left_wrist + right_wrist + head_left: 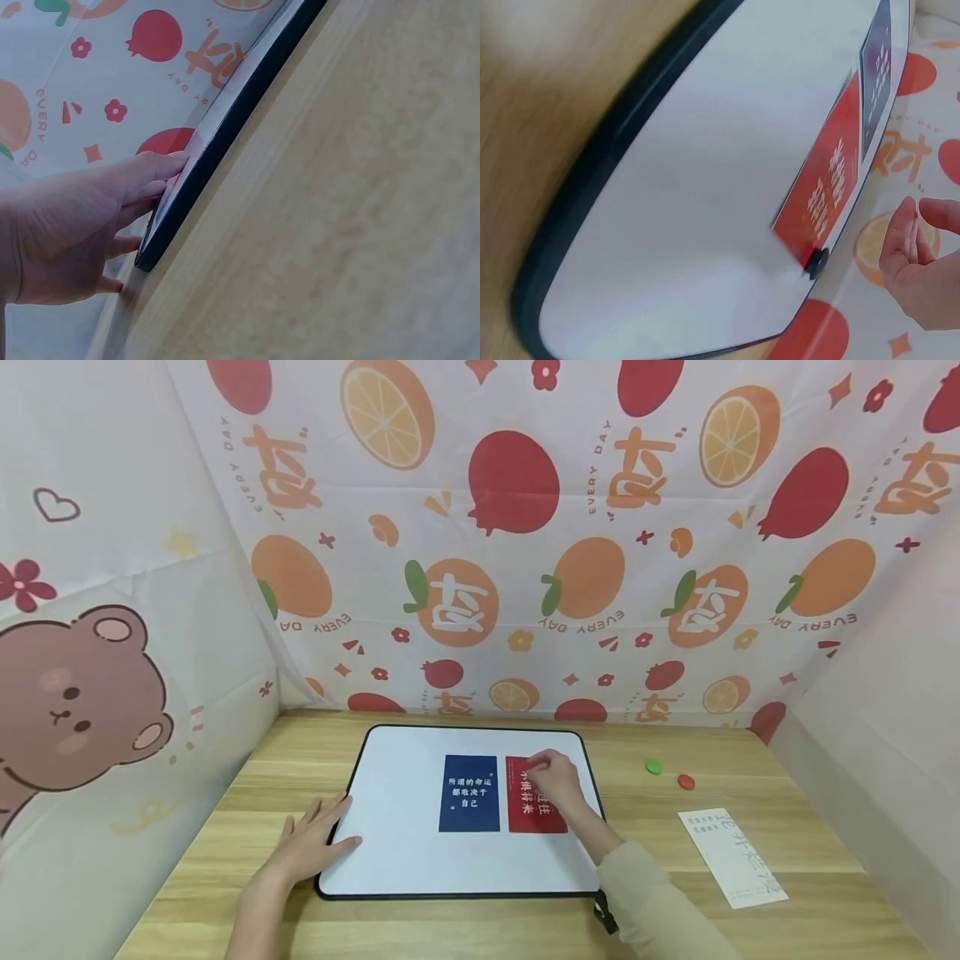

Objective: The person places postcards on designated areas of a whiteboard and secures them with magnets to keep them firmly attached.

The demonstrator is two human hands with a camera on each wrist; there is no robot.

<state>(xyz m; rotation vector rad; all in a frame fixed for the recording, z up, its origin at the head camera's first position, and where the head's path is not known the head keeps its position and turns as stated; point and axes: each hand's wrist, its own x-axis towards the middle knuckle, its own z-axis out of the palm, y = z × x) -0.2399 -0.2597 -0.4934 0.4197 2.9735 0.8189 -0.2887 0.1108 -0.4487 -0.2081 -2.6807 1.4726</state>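
A white board (397,852) with a black rim lies on the wooden table. On it lie a blue card (468,814) and, to the right, a red card (525,822), both with white characters. My left hand (306,845) rests spread on the board's left edge, thumb on the white surface. Over the red card's upper part is my right hand (558,781). In the right wrist view, a small dark round piece (819,262) sits at a corner of the red card (821,180). Nothing shows between that hand's thumb and fingers.
Right of the board, a green disc (654,767) and a red disc (686,782) lie on the table (652,877). Nearer stands out a white printed card (733,858). A patterned cloth (517,568) hangs behind the table. Something black (604,914) shows beside the right sleeve.
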